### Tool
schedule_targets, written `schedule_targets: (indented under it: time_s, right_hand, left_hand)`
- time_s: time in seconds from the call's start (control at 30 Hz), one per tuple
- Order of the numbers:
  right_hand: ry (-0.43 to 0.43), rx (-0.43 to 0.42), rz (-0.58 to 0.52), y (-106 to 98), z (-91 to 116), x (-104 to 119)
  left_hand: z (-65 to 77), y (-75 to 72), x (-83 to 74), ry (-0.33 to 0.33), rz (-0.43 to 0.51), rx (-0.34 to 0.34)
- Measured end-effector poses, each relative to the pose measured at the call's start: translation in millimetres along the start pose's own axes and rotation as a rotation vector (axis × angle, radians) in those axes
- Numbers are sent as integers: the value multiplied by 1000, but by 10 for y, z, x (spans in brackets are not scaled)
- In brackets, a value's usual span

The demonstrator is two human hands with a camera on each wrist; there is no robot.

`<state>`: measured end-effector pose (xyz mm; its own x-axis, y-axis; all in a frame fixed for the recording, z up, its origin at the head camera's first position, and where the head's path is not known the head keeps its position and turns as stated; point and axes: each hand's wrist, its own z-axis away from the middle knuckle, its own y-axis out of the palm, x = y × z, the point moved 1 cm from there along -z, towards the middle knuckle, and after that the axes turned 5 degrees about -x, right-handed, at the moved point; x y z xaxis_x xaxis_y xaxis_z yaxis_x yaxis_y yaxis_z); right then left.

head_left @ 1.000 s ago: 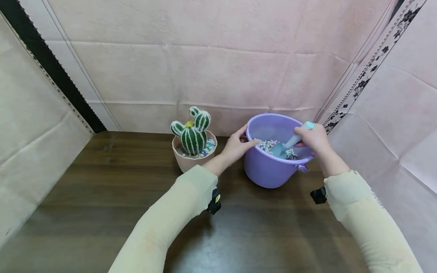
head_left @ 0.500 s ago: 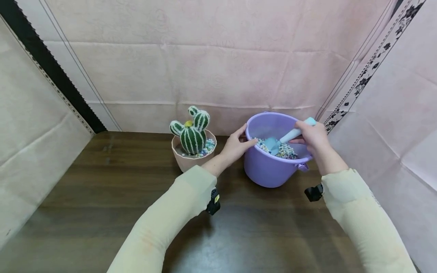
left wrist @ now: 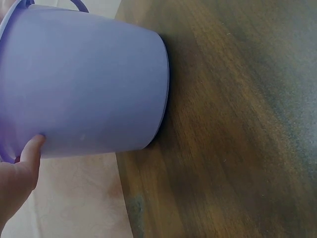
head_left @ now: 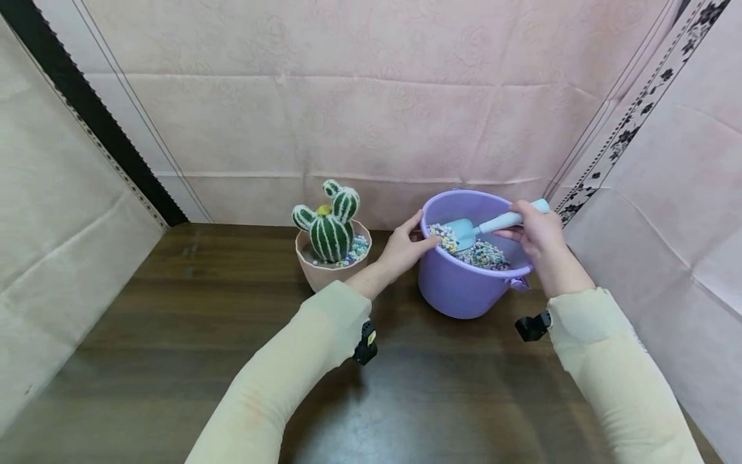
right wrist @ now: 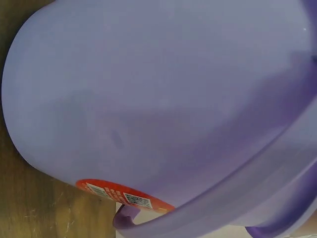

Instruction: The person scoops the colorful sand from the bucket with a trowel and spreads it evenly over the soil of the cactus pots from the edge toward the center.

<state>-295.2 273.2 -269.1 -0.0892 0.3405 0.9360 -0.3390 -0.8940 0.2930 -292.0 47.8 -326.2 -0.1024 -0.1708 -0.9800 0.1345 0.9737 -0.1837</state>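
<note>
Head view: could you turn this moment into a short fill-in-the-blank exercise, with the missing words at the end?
1. The right hand grips the ____ of the scoop.
2. The left hand touches the bucket, whose colour is ____.
3. The green-and-white plant is shaped like a ____.
4. The pot stands to the ____ of the bucket.

Missing words: handle; purple; cactus; left.

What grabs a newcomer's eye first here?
Probably the purple bucket, right of center in the head view, with the left grip at its rim. Next, the light-blue scoop, held by the right grip over small multicolored pieces inside the bucket. Then the green-and-white cactus in its pinkish pot, left of the bucket.
</note>
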Motion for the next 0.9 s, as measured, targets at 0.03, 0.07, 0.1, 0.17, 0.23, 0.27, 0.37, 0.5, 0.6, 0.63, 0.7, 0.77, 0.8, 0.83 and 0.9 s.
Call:
schedule_targets:
  time_s: [0.03, 0.07, 0.1, 0.17, 0.23, 0.27, 0.37, 0.5, 0.6, 0.63, 0.7, 0.77, 0.8, 0.83, 0.9]
  right_hand:
    - [1, 0, -13, -7, 7, 7]
    - [3, 3, -26, -17, 10, 13]
    - [6, 3, -44, -26, 13, 19]
    - [19, 1, -85, -42, 20, 37]
    - [39, -9, -122, -61, 21, 56]
    - [53, -12, -143, -71, 20, 66]
    - [87, -31, -204, -92, 20, 100]
    - [109, -46, -267, -112, 17, 142]
    - [126, -54, -301, -140, 10, 160]
    - [132, -58, -308, -149, 9, 163]
    - [149, -69, -331, -170, 3, 166]
    - [165, -83, -354, -191, -7, 166]
    - [171, -90, -361, -200, -10, 166]
    - [177, -95, -369, -208, -13, 166]
    - [184, -102, -382, -224, -20, 167]
  left_hand:
    - [2, 3, -2, 0, 1, 1]
    - [2, 7, -2, 1, 2, 1]
    - [3, 8, -3, 3, 0, 1]
    - [5, 9, -8, 5, -2, 2]
    - [3, 8, -8, 5, -3, 2]
    - [3, 6, -8, 4, -4, 2]
    - [6, 3, -11, -1, -7, 2]
    - [3, 1, -17, 2, -16, 3]
    - [-1, 4, -17, 1, -19, 4]
    - [-2, 5, -15, -2, -18, 3]
    - [-2, 6, -13, -9, -17, 1]
    - [-4, 7, -8, -13, -13, 1]
    - [-4, 7, -6, -14, -10, 2]
    - [-3, 5, -6, -14, -9, 3]
    - [1, 3, -5, -11, 1, 5]
